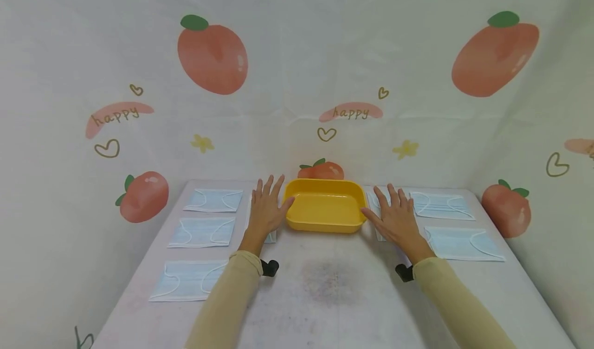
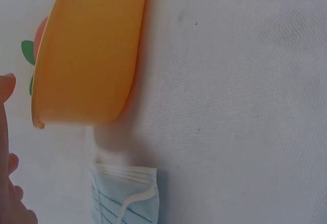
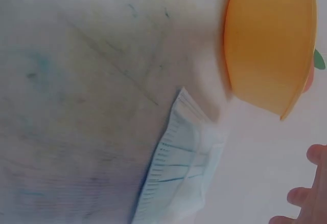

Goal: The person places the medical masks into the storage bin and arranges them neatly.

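Yellow plastic tray (image 1: 326,228) is set upright on the pale worktop (image 1: 334,318), near its far edge and between the two hands, with its open top turned upward. Neither of the hands is closed on anything: the left hand (image 1: 265,212) is held palm down at the tray's left end, fingers straight and spread, and the right hand (image 1: 396,220) is held in the same way at the right end. Both thumbs are pointed inward toward the tray; in the head view the left thumb is seen across its rim, but whether it is touched cannot be told.

Beside the tray's left end, a pale blue face mask (image 1: 270,236) is partly covered by the left hand; beside the right end, another mask (image 1: 379,233) is partly hidden by the right hand. Farther left, three masks (image 1: 201,232) are laid flat in a column, the nearest partly covered by the left sleeve (image 1: 227,292). To the right, two more masks (image 1: 466,245) are laid one nearer than the other. Beige sleeves are worn on both arms, and a black device (image 1: 270,268) is seen at each wrist. Behind the worktop, a white backdrop (image 1: 287,70) is printed with red fruits, hearts, yellow flowers and the word "happy".
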`<action>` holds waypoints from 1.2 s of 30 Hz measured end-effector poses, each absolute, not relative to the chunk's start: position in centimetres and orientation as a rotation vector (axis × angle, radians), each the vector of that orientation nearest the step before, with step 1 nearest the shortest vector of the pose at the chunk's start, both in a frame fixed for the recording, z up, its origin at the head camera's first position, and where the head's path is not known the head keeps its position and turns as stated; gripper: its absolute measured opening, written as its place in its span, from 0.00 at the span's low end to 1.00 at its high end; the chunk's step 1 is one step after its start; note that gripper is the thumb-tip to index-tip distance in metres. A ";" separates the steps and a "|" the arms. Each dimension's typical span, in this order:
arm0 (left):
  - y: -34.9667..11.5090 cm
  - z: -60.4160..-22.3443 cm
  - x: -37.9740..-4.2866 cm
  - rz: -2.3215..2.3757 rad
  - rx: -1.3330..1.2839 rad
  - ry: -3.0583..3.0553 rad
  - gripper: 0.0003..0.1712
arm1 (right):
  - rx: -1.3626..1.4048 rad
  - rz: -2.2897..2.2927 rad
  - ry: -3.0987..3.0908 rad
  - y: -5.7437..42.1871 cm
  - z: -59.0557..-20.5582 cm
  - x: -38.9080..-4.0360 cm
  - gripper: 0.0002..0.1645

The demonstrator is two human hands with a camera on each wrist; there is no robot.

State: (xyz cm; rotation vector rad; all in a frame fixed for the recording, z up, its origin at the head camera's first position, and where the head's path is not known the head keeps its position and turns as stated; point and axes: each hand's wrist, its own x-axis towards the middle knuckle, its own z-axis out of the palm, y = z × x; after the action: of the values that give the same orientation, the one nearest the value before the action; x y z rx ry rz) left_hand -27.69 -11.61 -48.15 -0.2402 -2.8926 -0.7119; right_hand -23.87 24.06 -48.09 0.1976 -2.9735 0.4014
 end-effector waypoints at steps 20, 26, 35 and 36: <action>-12.0 -48.9 -27.2 -1.115 -0.117 -2.854 0.38 | -0.039 0.567 -3.092 26.1 -49.8 -21.8 0.51; -12.4 -49.3 -27.3 -1.177 -0.109 -2.842 0.35 | -0.094 0.624 -3.051 26.3 -50.0 -21.3 0.49; -12.4 -49.9 -27.3 -1.383 -0.141 -2.772 0.29 | -0.299 0.717 -3.070 26.3 -50.1 -21.2 0.49; -12.3 -50.0 -27.3 -1.417 -0.144 -2.758 0.29 | -0.309 0.728 -3.072 26.3 -50.1 -21.1 0.49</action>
State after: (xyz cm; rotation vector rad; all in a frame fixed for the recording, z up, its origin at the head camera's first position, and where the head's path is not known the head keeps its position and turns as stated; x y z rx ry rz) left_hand -27.32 -12.34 -49.97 -0.1440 -2.7577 -1.4172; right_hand -21.14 26.26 -50.11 -0.3085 -3.0718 0.7275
